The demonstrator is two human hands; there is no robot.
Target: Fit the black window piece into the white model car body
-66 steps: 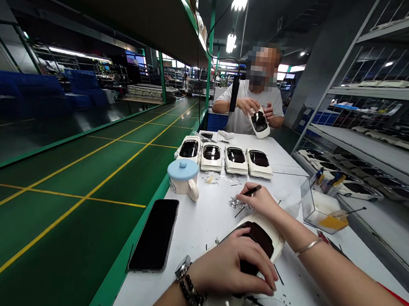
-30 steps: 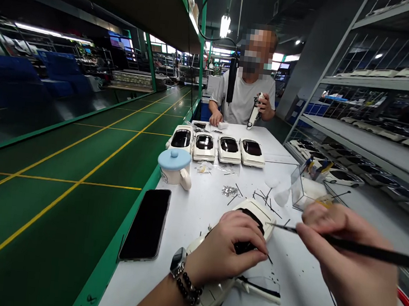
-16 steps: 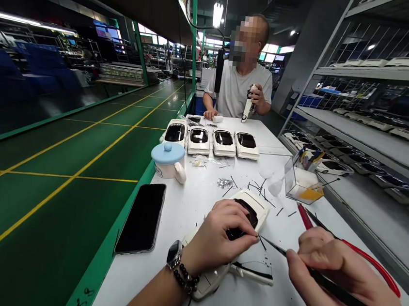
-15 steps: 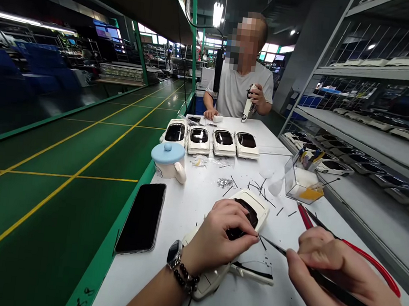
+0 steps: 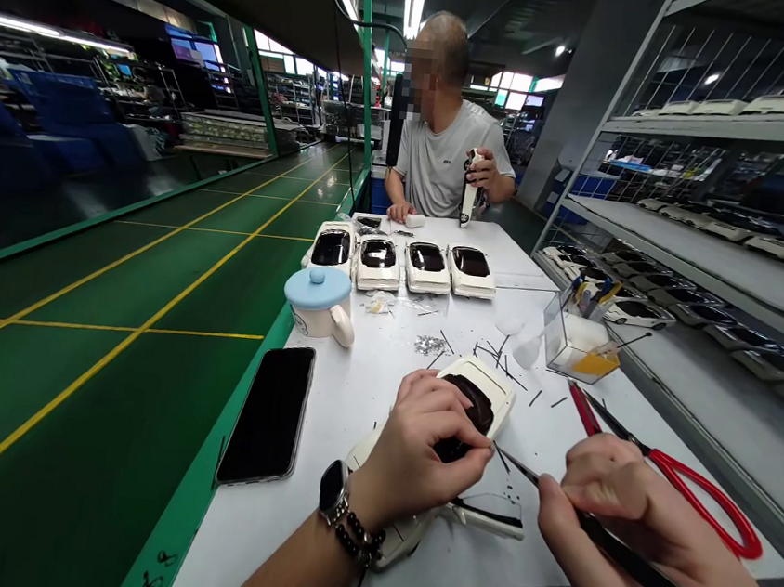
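Note:
A cream model car [image 5: 474, 369] with a dark interior lies at an angle on the white table, a door [image 5: 494, 523] swung out on its near side. My left hand [image 5: 428, 447] rests over the car's middle and hides much of it. Its thumb and index finger are pinched together beside the cabin; what they hold is too small to make out. My right hand [image 5: 648, 526] grips black, fine-pointed tweezers [image 5: 643, 567]. The tweezers' tip is close to the left fingertips; whether they touch I cannot tell. Small dark bits lie beside the door.
Red-handled scissors [image 5: 714, 486] lie by my right hand. A phone [image 5: 267, 416] and a lidded mug [image 5: 317, 309] stand left. Black strips [image 5: 501, 361] and a clear box [image 5: 582, 351] lie beyond, with several model cars [image 5: 426, 269]. A co-worker [image 5: 450, 141] sits opposite holding a car.
The co-worker's head has turned to the left, and the car they hold is more upright. My view has shifted slightly. My hands keep nearly the same pose.

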